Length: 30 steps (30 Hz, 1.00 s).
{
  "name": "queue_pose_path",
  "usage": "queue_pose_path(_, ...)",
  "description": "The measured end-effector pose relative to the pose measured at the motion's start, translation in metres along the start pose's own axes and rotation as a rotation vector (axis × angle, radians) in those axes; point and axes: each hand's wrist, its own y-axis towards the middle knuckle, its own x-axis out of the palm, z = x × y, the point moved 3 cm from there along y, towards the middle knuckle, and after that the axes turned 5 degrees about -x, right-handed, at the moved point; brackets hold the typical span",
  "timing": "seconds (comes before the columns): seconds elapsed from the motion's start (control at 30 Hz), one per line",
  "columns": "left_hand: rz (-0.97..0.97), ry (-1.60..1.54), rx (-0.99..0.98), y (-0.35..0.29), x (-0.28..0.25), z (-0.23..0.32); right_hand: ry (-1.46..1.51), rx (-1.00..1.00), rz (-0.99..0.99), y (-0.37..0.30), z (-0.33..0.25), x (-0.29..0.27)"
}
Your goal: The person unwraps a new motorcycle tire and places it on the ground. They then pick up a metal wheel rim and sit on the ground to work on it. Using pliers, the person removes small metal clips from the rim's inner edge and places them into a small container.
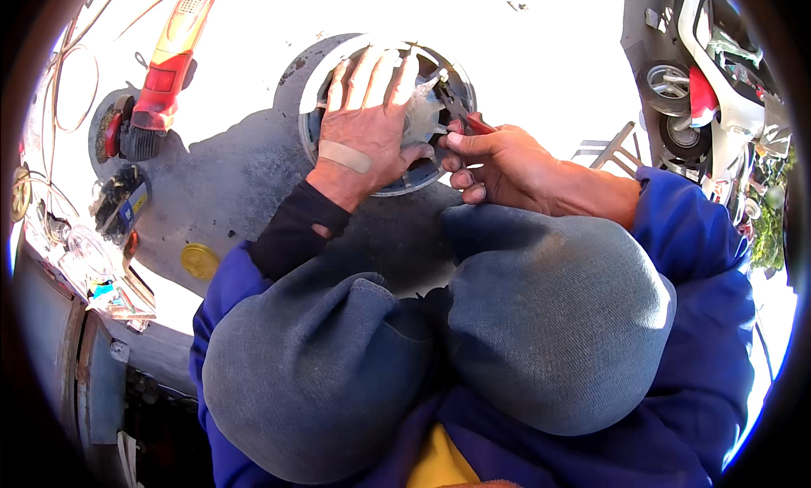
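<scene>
A round metal wheel point(309, 99) lies on the ground just ahead of my knees, with a greyish hub point(420, 120) at its centre. My left hand point(369, 108) rests flat on the wheel's left part, its fingers stretched toward the far rim and a plaster on the back near the wrist. Red-handled pliers point(479, 125) are gripped in my right hand point(511, 163). Their dark jaws reach to the right side of the hub, beside a small pale tip. Whether the jaws bite on anything is too small to tell. My left palm hides part of the wheel.
An orange-and-red angle grinder point(165, 78) with a brush-like disc lies at the far left, near cables. Closer are a dark machine part point(122, 201) and a yellow round lid point(199, 260). A wooden frame point(621, 146) and a white scooter point(718, 82) are at the right.
</scene>
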Motion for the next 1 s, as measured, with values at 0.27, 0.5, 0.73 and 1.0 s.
queue_pose_path(0.27,0.023,-0.048,0.029,-0.003,-0.005,0.001,-0.356,0.095,-0.061,-0.005,-0.041,-0.041)
queue_pose_path(0.5,0.007,-0.030,0.003,-0.006,0.000,0.001,-0.556,0.215,-0.231,0.011,-0.061,-0.067)
queue_pose_path(0.73,-0.033,-0.009,-0.037,-0.009,0.003,0.002,-0.581,0.235,-0.269,0.013,-0.065,-0.067)
queue_pose_path(1.0,-0.056,0.026,-0.036,-0.008,-0.001,0.005,-0.269,0.173,-0.283,0.001,-0.034,-0.066)
